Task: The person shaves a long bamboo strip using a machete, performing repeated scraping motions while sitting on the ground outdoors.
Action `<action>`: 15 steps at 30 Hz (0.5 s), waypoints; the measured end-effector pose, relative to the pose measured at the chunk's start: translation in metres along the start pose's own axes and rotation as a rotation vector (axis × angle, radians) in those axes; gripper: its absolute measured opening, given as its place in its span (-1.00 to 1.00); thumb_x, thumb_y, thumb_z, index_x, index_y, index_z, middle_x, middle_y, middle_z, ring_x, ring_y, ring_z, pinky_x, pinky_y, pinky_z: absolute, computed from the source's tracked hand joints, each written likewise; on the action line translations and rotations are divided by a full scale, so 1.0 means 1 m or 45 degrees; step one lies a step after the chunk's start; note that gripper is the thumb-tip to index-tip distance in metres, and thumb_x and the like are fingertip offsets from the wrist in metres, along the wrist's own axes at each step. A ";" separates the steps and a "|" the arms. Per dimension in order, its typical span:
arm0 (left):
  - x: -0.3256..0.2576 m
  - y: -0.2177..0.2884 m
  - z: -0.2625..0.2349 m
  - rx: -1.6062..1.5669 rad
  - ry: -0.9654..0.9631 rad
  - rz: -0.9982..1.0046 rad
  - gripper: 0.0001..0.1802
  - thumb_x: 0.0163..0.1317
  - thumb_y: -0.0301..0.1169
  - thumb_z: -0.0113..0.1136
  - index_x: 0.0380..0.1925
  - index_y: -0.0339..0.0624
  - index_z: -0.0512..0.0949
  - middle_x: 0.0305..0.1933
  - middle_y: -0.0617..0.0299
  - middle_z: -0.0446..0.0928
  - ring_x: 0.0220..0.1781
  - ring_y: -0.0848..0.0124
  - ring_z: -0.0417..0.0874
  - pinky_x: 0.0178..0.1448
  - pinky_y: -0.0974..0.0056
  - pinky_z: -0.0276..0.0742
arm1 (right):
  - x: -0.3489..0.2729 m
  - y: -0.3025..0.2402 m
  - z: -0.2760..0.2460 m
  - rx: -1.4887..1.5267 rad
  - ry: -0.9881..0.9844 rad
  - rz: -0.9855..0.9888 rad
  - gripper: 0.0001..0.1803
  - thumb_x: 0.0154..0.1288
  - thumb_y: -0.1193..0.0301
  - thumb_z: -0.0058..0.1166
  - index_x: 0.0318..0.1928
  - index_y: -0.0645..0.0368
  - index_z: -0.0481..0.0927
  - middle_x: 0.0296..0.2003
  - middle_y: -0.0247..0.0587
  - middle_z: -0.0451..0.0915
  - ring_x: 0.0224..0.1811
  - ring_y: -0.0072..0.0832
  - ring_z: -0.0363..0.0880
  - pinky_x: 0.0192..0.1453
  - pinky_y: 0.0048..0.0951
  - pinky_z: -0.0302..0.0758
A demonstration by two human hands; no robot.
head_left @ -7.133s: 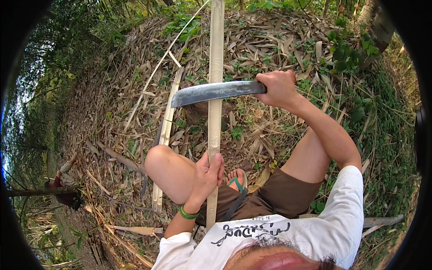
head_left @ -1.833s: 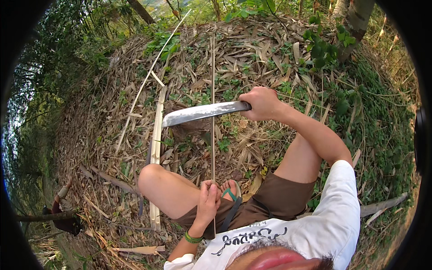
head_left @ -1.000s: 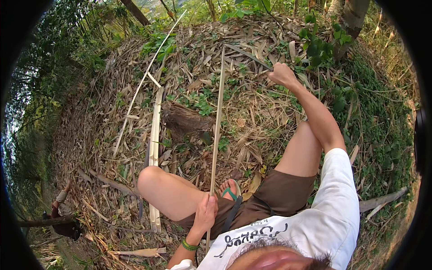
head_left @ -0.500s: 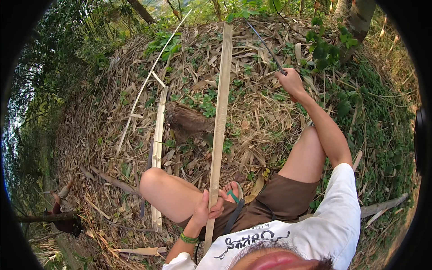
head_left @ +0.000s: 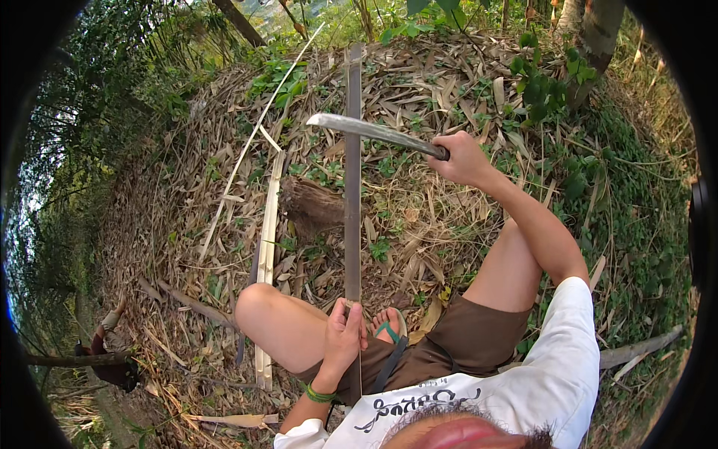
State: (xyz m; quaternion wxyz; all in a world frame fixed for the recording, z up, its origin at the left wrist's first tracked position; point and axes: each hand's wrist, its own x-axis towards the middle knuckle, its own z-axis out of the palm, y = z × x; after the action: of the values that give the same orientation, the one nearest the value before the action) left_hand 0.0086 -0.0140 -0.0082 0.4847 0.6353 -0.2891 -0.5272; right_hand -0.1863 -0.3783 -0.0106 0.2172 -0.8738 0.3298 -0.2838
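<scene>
From the head view, the person sits on ground littered with dry leaves (head_left: 449, 224), knees bent, a foot in a green-strapped sandal (head_left: 390, 327) showing in the lower middle of the frame. The left hand (head_left: 342, 338), lower centre, has its grip closed around the near end of a long bamboo strip (head_left: 352, 187), fingers wrapped over it just above the sandal. From that hand the strip runs straight up the middle of the frame to its top edge. The right hand (head_left: 462, 159), upper right of centre, is closed tight on the handle of a long knife (head_left: 374, 132). The blade reaches leftward from that hand and crosses the strip in the upper middle, its tip just past the strip's left side; whether the edge touches the strip I cannot tell. So the strip lies between the two hands: one end in the left grip, the blade across it higher up. Left of centre, pale split bamboo pieces (head_left: 267, 254) lie on the leaves beside the bent knee. Green plants (head_left: 538, 90) stand at upper right.
</scene>
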 end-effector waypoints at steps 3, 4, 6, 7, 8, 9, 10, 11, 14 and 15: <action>0.001 -0.003 0.008 0.152 0.101 0.083 -0.66 0.61 -0.11 -0.12 -0.31 -0.09 0.32 -0.67 0.43 0.30 -0.72 0.65 0.30 -0.64 0.51 0.25 | -0.011 -0.037 0.008 -0.126 -0.170 -0.228 -0.73 0.06 0.19 0.22 -0.52 0.15 0.62 -0.69 -0.06 0.52 -0.60 -0.10 0.59 -0.46 -0.10 0.47; 0.002 -0.005 0.009 0.209 0.129 0.116 -0.64 0.61 -0.11 -0.11 -0.33 -0.09 0.32 -0.67 0.44 0.29 -0.71 0.66 0.29 -0.64 0.51 0.23 | -0.017 -0.051 0.013 -0.197 -0.214 -0.268 -0.73 0.05 0.19 0.23 -0.53 0.14 0.62 -0.68 -0.06 0.53 -0.58 -0.08 0.61 -0.45 -0.07 0.48; 0.002 -0.013 0.007 0.372 0.152 0.244 -0.63 0.60 -0.09 -0.11 -0.35 -0.09 0.32 -0.66 0.47 0.26 -0.69 0.69 0.27 -0.62 0.50 0.20 | -0.017 -0.055 0.014 -0.276 -0.205 -0.274 -0.72 0.04 0.17 0.24 -0.53 0.13 0.62 -0.67 -0.07 0.55 -0.55 -0.07 0.63 -0.42 -0.04 0.50; 0.000 -0.019 0.005 0.450 0.158 0.309 -0.62 0.60 -0.08 -0.11 -0.36 -0.10 0.32 -0.65 0.48 0.25 -0.67 0.70 0.25 -0.61 0.49 0.18 | -0.012 -0.049 0.011 -0.288 -0.158 -0.237 -0.72 0.04 0.17 0.24 -0.53 0.13 0.62 -0.67 -0.08 0.56 -0.55 -0.07 0.63 -0.41 -0.03 0.50; -0.006 -0.026 0.000 0.461 0.141 0.301 -0.61 0.60 -0.08 -0.11 -0.36 -0.10 0.32 -0.64 0.49 0.24 -0.66 0.71 0.24 -0.60 0.49 0.17 | -0.007 -0.040 0.008 -0.300 -0.112 -0.200 -0.71 0.04 0.16 0.24 -0.52 0.14 0.63 -0.67 -0.08 0.56 -0.54 -0.07 0.64 -0.39 -0.02 0.51; -0.013 -0.035 -0.004 0.468 0.127 0.293 -0.61 0.59 -0.07 -0.10 -0.36 -0.10 0.32 -0.64 0.50 0.24 -0.65 0.72 0.24 -0.59 0.49 0.16 | 0.002 -0.018 0.006 -0.171 0.005 -0.065 -0.72 0.05 0.17 0.23 -0.51 0.14 0.64 -0.67 -0.05 0.57 -0.52 -0.05 0.64 -0.37 -0.03 0.53; -0.017 -0.041 -0.008 0.473 0.114 0.289 -0.60 0.59 -0.06 -0.09 -0.36 -0.10 0.33 -0.63 0.51 0.23 -0.64 0.72 0.23 -0.58 0.49 0.15 | 0.010 0.000 -0.002 -0.166 0.058 0.060 -0.72 0.05 0.18 0.23 -0.51 0.15 0.64 -0.65 -0.03 0.57 -0.52 -0.05 0.64 -0.36 -0.03 0.53; -0.021 -0.041 -0.006 0.461 0.086 0.286 -0.60 0.59 -0.06 -0.09 -0.36 -0.10 0.33 -0.63 0.51 0.23 -0.63 0.73 0.23 -0.58 0.49 0.15 | 0.017 0.011 -0.015 -0.162 0.112 0.185 -0.72 0.06 0.18 0.23 -0.52 0.15 0.64 -0.64 -0.02 0.58 -0.52 -0.04 0.64 -0.36 -0.03 0.53; -0.026 -0.035 -0.003 0.438 0.028 0.248 -0.56 0.57 -0.04 -0.05 -0.37 -0.15 0.35 -0.62 0.43 0.29 -0.58 0.67 0.28 -0.53 0.43 0.19 | 0.005 0.013 -0.011 -0.145 0.090 0.153 -0.72 0.07 0.19 0.22 -0.51 0.18 0.64 -0.63 0.01 0.58 -0.51 -0.01 0.62 -0.34 -0.04 0.53; -0.024 -0.030 -0.006 0.439 0.032 0.214 -0.54 0.56 -0.04 -0.03 -0.38 -0.20 0.36 -0.60 0.34 0.34 -0.54 0.61 0.33 -0.49 0.37 0.25 | 0.001 0.007 -0.008 -0.134 0.048 0.074 -0.72 0.07 0.20 0.22 -0.51 0.19 0.64 -0.62 0.02 0.58 -0.51 0.00 0.62 -0.34 -0.04 0.53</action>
State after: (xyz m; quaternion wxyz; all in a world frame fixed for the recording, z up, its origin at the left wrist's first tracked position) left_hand 0.0038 0.0197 -0.0269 0.4144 0.6891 -0.4212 -0.4197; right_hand -0.1941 -0.3850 -0.0087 0.1729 -0.8685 0.3736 -0.2760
